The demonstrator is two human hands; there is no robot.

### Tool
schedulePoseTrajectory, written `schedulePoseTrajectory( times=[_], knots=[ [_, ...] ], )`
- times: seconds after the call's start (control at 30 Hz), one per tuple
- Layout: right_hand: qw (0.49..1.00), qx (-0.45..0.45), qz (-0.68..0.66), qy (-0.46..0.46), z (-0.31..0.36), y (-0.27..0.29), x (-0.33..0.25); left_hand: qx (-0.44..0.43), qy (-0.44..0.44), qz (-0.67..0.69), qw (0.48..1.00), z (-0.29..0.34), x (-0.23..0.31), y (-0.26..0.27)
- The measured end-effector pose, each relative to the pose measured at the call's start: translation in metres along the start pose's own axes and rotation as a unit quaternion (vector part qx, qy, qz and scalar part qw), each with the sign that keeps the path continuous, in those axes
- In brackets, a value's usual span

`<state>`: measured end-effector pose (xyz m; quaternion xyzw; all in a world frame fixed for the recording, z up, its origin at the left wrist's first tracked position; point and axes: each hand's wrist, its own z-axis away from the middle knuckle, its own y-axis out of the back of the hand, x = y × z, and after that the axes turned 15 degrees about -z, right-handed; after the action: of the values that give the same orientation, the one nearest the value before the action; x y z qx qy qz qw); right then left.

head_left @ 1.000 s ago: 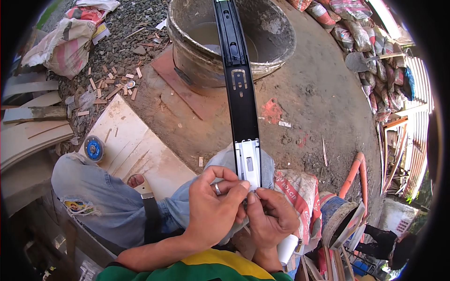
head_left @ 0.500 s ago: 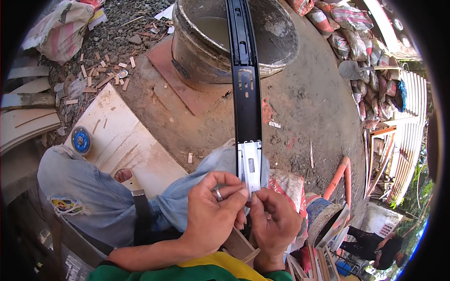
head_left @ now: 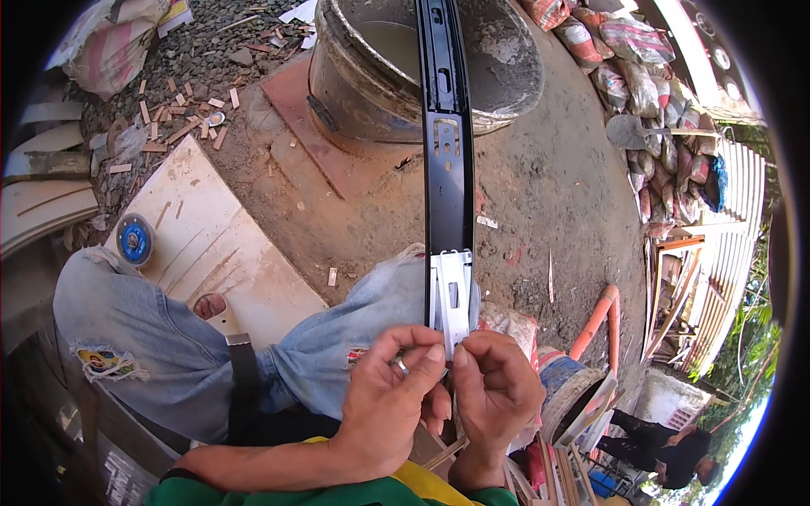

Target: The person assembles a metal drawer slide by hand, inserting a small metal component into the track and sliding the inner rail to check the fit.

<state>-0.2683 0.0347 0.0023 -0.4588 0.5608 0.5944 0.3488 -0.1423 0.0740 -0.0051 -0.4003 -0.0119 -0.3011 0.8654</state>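
Observation:
A long black drawer slide (head_left: 449,194) stretches away from me, its far end crossing in front of a bucket. At its near end sits a white metal piece (head_left: 454,291) with a slot in it. My left hand (head_left: 384,409), with a ring on one finger, pinches the left side of that near end. On the other side my right hand (head_left: 496,392) grips it between thumb and fingers. The thumbs nearly meet and the fingertips hide the very tip of the slide.
Beyond the slide stands a large cement-crusted bucket (head_left: 363,101) with murky water. A pale board (head_left: 215,232) lies left, a blue cutting disc (head_left: 135,239) near my knee. Filled sacks (head_left: 637,84), a shovel (head_left: 626,132) and an orange pipe (head_left: 599,320) are right; a person (head_left: 666,447) is lower right.
Both hands keep their pinch on the drawer slide's near end, with the fingertips shifted slightly. The view has moved a little, so the surroundings on both sides sit slightly further left.

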Motion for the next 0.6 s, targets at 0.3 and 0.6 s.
schedulePoseTrajectory(
  times=[0.3, 0.6],
  knots=[
    [1.0, 0.017, 0.019, -0.011, 0.0, -0.001, -0.004, 0.004, 0.0, 0.027, 1.0, 0.004, -0.015, -0.002],
    [0.997, 0.011, 0.079, 0.024, 0.002, 0.001, -0.004, -0.014, -0.048, -0.03, 0.998, 0.001, -0.025, 0.003]
  ],
)
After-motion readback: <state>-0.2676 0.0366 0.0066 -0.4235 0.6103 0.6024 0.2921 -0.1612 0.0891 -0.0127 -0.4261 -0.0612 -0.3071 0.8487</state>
